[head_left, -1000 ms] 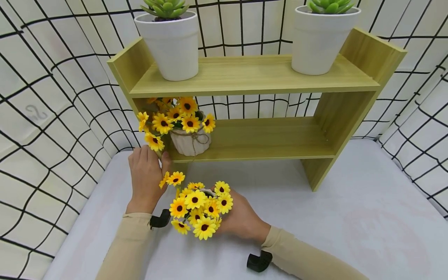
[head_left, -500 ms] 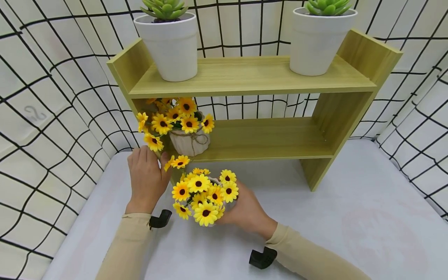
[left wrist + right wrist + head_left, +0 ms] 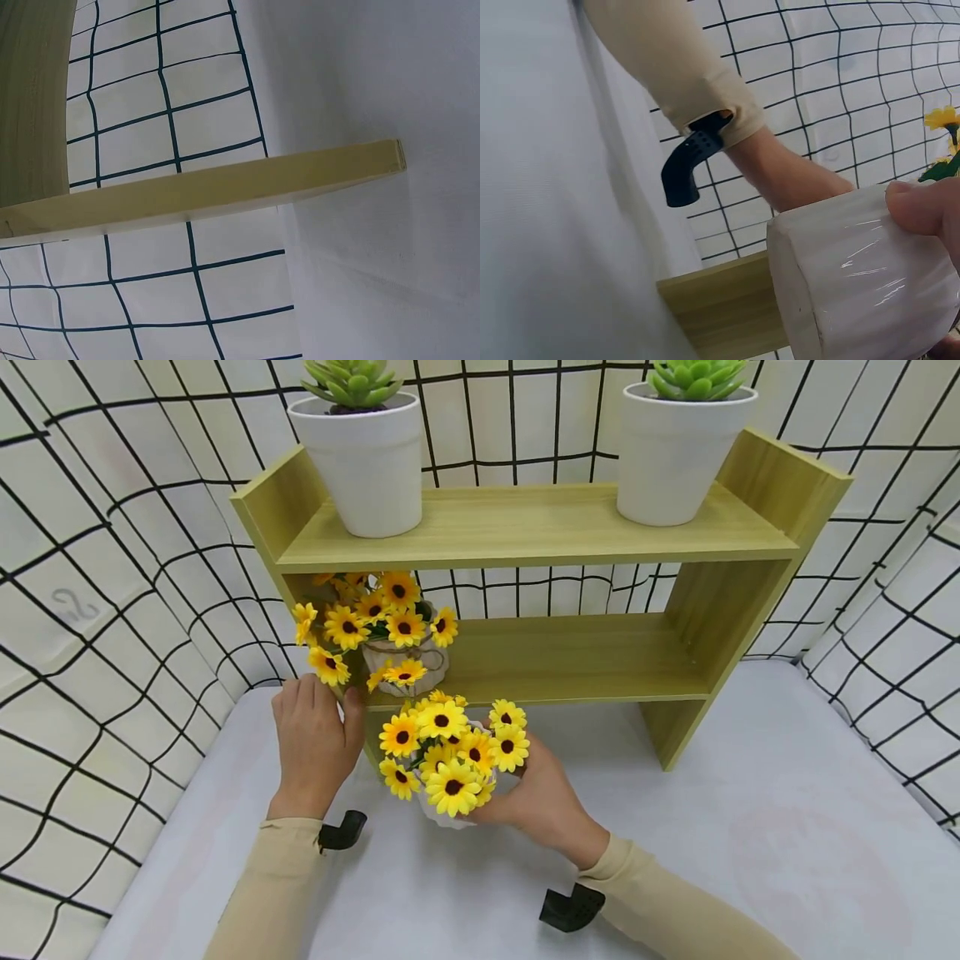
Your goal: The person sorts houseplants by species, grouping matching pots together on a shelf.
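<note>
My right hand [image 3: 543, 797] grips a small white flowerpot [image 3: 862, 277] of artificial sunflowers [image 3: 453, 785] and holds it in front of the wooden shelf [image 3: 570, 656], below its lower board. In the right wrist view the thumb presses on the pot's side, and its base faces the camera. My left hand [image 3: 315, 739] holds the front edge of the shelf's left side panel [image 3: 225, 191], thumb inside and fingers outside. A second pot [image 3: 405, 672] of sunflowers, tied with twine, stands at the left end of the lower board, partly overlapped by the held flowers.
Two white pots with green succulents stand on the top board, one at the left [image 3: 360, 468] and one at the right [image 3: 675, 460]. Black wire grid [image 3: 97, 610] encloses the back and sides. A white cloth [image 3: 787, 827] covers the table.
My right hand has moved the held pot of sunflowers forward and slightly right, toward the lower board. The left hand keeps its place on the side panel.
</note>
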The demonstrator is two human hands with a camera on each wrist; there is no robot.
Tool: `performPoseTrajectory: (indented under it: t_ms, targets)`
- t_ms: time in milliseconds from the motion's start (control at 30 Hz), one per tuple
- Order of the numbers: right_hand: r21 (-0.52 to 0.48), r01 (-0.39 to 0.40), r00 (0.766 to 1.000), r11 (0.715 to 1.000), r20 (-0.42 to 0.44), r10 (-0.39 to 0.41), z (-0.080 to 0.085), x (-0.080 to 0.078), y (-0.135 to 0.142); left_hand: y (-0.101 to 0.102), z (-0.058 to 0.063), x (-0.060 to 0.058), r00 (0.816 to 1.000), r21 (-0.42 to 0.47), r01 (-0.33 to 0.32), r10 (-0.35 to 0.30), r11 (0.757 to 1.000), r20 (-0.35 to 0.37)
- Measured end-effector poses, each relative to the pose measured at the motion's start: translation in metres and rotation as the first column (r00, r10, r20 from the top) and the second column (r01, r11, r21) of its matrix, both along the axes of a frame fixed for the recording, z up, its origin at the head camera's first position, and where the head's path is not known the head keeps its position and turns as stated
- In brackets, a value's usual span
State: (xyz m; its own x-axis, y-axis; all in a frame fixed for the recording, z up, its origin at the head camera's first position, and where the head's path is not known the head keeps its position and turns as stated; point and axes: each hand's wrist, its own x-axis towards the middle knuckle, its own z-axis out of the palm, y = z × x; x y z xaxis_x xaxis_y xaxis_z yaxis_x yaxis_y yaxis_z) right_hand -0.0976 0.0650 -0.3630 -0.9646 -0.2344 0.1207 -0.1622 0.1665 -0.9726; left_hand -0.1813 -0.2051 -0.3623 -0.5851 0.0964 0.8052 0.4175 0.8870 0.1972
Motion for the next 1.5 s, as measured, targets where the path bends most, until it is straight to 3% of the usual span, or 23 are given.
performPoseTrajectory:
  t_ms: [533, 900, 1233, 1500]
  targets:
    - [-0.039, 0.005, 0.999, 0.999, -0.053, -0.007, 0.048, 0.004, 0.017, -0.002, 0.001, 0.0, 1.0, -0.001, 0.002, -0.002, 1.0, 0.005]
    - [-0.057, 0.08, 0.996, 0.995, -0.033, -0.082, 0.071, 0.001, 0.034, -0.001, 0.001, 0.001, 1.0, 0.012, 0.001, -0.001, 1.0, 0.019]
    - [-0.077, 0.138, 0.99, 0.987, -0.03, -0.141, 0.087, -0.009, 0.052, -0.001, 0.0, 0.001, 1.0, 0.017, 0.0, 0.0, 1.0, 0.016]
    - [-0.059, 0.196, 0.977, 0.979, -0.079, -0.2, 0.091, -0.014, 0.068, 0.0, 0.001, 0.001, 1.0, 0.015, 0.002, -0.002, 1.0, 0.007]
